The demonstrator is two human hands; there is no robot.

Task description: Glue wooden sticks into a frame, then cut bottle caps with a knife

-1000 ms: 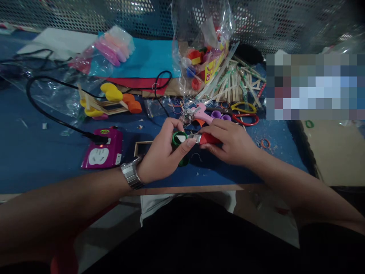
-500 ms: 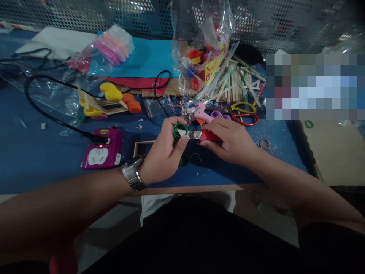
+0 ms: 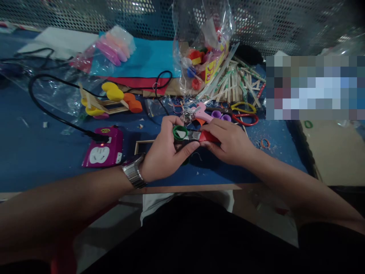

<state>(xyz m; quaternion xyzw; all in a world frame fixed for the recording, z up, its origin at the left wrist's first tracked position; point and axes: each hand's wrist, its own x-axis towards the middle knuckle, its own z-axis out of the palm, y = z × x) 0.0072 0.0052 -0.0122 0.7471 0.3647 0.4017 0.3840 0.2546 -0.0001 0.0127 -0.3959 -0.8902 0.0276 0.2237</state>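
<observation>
My left hand (image 3: 165, 152), with a metal watch at its wrist, is closed around a small round green cap (image 3: 180, 133). A cutter with a red handle (image 3: 209, 137) is gripped in my right hand (image 3: 230, 141). Its metal blade (image 3: 194, 136) points left, and the pale tip shows inside the cap's ring. The left thumb lies along the near side of the blade, close to the right fingertips. Below the left hand, another green piece is mostly hidden. A small wooden frame (image 3: 137, 147) lies partly under that hand.
A purple power socket (image 3: 115, 146) with a black cable stands at left. Behind are a stick model with yellow and orange caps (image 3: 114, 95), a pink tool (image 3: 203, 113), scissors (image 3: 245, 114), wooden sticks (image 3: 232, 82) and a plastic bag of coloured pieces (image 3: 199, 64). Cardboard (image 3: 336, 152) lies at right.
My left thumb has moved right, off the cap's edge and along the blade toward my right hand. The green piece below is now more covered. The view has shifted slightly.
</observation>
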